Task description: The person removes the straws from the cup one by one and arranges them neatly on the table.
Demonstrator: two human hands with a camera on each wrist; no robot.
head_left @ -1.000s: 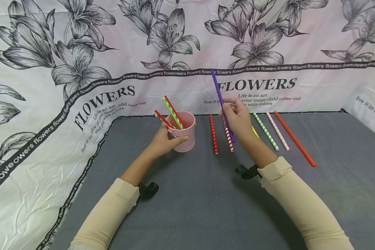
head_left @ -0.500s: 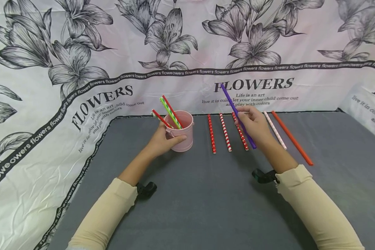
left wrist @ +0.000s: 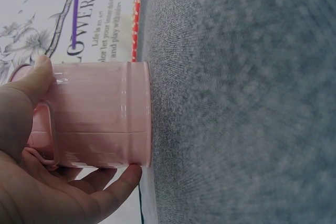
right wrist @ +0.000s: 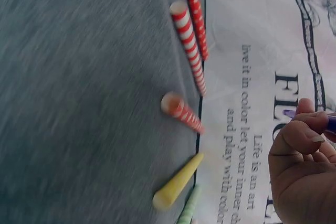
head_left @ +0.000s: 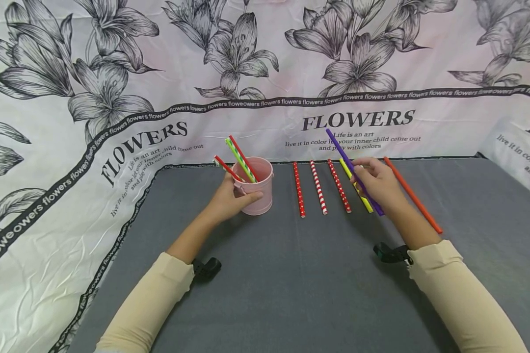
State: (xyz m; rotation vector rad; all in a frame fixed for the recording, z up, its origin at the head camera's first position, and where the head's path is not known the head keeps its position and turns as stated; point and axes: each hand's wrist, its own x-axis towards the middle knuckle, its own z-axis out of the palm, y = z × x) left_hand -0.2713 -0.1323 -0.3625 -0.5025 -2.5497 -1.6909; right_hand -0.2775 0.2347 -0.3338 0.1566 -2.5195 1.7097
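Observation:
My left hand (head_left: 230, 200) grips a small pink bucket (head_left: 264, 198) with thumb and fingers around its side. Inside lean several straws, red ones and a green striped straw (head_left: 240, 159). Over the row on the table, my right hand (head_left: 377, 184) pinches a tilted purple straw (head_left: 337, 146). Beneath and beside it lie a yellow straw (head_left: 367, 205), a red dotted straw (head_left: 339, 186) and an orange straw (head_left: 412, 194). In the right wrist view a green straw (right wrist: 189, 207) shows partly; from the head camera my right hand and forearm cover that spot.
Another red dotted straw (head_left: 298, 189) and a red-and-white striped straw (head_left: 318, 187) lie between bucket and right hand. A dark grey cloth (head_left: 291, 279) covers the table. Behind its back edge hangs a white flower-printed sheet (head_left: 247, 130).
My right hand has moved right along the row with the purple straw, uncovering the red dotted and yellow straws and covering the green and pale pink ones. My left hand stays on the bucket.

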